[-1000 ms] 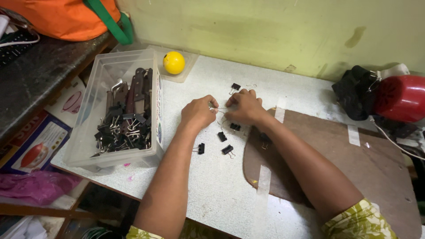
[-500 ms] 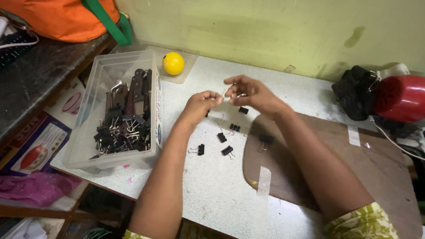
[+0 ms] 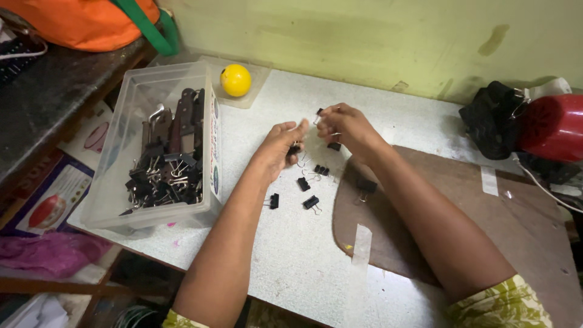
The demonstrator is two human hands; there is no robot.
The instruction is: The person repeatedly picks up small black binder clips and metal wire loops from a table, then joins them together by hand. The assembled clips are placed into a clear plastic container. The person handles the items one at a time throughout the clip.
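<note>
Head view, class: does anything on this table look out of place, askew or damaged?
Yes. A yellow ball sits oddly among black binder clips, and two strips of tape patch the brown board to the table.

You have a yellow ball (image 3: 235, 79) sitting in a clear lid (image 3: 258, 79) near the desk's (image 3: 291, 261) back edge. An orange bag (image 3: 85, 21) with a green strap (image 3: 146, 27) rests on the dark shelf (image 3: 54, 85) off the left side. At the right edge you see a red appliance (image 3: 555, 126) beside a black cloth (image 3: 492, 118), with a brown board (image 3: 486, 212) taped down.
</note>
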